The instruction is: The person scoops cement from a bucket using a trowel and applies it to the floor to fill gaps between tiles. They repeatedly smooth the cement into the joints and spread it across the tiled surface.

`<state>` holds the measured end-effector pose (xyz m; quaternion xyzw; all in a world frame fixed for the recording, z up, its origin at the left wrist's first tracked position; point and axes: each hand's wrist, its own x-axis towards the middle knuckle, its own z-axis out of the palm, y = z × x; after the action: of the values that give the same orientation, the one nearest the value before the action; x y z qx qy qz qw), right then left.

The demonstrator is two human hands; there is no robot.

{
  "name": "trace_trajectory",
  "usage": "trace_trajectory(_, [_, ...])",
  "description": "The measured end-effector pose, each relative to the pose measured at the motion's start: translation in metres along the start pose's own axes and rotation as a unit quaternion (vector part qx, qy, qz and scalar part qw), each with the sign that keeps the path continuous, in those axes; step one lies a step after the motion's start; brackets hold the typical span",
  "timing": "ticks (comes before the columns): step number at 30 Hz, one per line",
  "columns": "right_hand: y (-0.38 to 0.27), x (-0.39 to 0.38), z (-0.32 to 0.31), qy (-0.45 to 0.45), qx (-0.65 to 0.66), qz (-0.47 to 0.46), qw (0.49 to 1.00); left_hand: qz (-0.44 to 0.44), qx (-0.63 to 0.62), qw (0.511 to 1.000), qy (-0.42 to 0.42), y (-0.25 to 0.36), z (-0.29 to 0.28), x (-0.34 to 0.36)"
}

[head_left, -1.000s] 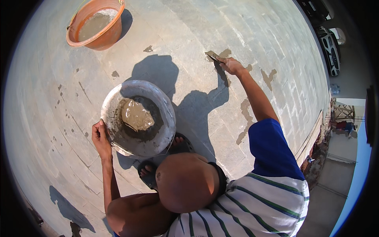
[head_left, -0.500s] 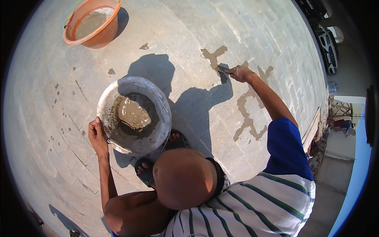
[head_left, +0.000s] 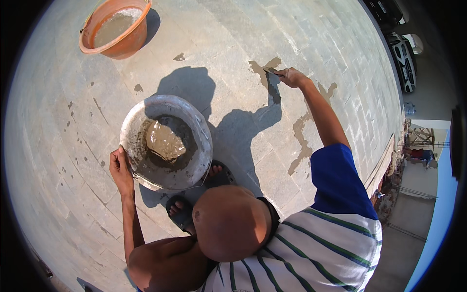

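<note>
My left hand [head_left: 121, 170] grips the rim of a grey-white bucket [head_left: 198, 127] that stands on the paving in front of my feet. Wet cement mortar [head_left: 165, 141] lies in a heap inside it. Stretched out to the far right, my right hand [head_left: 293, 77] is closed around the handle of a small trowel [head_left: 270, 71]. The trowel's blade rests at a patch of wet mortar [head_left: 260, 72] spread along the joints of the stone paving [head_left: 233, 92]. Fingers hide most of the handle.
An orange bucket [head_left: 127, 43] with greyish liquid stands at the far left. More mortar streaks [head_left: 300, 134] run along joints below my right forearm. Small splashes dot the paving at left. My sandalled feet [head_left: 181, 211] are close behind the grey bucket. Parked cars [head_left: 403, 61] stand at the right edge.
My right hand and the trowel have moved slightly away from me and to the left over the mortar patch. My left hand stays on the bucket's rim.
</note>
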<state>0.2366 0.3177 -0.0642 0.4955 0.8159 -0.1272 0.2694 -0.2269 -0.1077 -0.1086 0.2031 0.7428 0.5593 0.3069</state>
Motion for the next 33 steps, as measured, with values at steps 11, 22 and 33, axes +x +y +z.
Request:
trace_trajectory(11, [-0.044,-0.049,-0.032,-0.174,-0.038,0.038,0.983,-0.009,-0.010,1.000,-0.021,0.004,-0.001,0.004])
trace_trajectory(22, [-0.307,-0.107,-0.021,-0.121,0.215,-0.315,0.916,0.026,0.108,0.976,-0.188,0.107,0.046,0.047])
trace_trajectory(33, [-0.373,-0.087,0.018,-0.220,0.017,-0.422,0.879,0.094,0.201,0.940,-0.260,0.125,0.059,0.066])
